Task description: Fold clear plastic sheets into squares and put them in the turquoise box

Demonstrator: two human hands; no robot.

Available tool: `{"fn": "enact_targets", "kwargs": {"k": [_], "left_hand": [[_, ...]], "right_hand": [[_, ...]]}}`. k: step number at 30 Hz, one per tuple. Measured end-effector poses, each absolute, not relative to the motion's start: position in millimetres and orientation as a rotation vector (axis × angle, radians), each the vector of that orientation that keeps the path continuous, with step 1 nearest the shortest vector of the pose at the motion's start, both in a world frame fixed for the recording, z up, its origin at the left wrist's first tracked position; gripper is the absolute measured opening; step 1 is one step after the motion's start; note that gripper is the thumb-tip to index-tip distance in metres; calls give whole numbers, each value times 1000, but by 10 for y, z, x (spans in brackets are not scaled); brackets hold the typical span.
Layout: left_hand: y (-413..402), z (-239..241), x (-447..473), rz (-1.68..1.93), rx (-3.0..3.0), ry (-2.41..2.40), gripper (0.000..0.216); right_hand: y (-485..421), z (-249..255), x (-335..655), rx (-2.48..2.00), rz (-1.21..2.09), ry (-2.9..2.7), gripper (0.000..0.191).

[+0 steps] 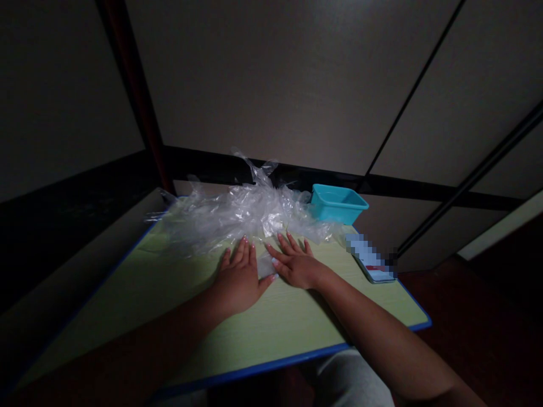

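Observation:
My left hand [238, 278] lies flat on the table, palm down, its fingers stretched toward a heap of clear plastic bags [237, 212]. To its right, my right hand [297, 264] also rests palm down with fingers spread. Between the two hands shows a small piece of whitish, see-through plastic [266, 265], partly covered by my fingers. Both thumbs point inward and come close to each other over it. The crumpled heap begins just beyond my fingertips; single bags in it are hard to tell apart.
The pale green table [271, 333] has a blue edge. A turquoise plastic basket [339, 212] stands at the back right, beside the heap. Nearer on the right lies a phone [373, 263], its screen partly blurred. A panelled wall [271, 85] rises behind the table.

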State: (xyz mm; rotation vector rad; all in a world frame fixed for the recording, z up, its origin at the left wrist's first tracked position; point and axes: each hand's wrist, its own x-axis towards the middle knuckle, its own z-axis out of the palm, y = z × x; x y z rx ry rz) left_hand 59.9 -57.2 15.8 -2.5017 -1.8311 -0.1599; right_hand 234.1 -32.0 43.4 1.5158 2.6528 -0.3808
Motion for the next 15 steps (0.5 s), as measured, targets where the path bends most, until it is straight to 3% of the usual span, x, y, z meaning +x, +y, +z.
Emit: {"fn": "enact_targets", "kwargs": {"k": [5,10,15], "left_hand": [[-575,141,604,-180,-2490,-1806,81],[-547,188,581,-356,-2513,-1708,49],[-457,223,521,-517,-2536,-1668,39]], "right_hand": [[-312,416,2338,1520,-371,2640,54],[-307,436,2367,1531,-384,2614,51],[-262,461,2477,1557,-349,2594,48]]}}
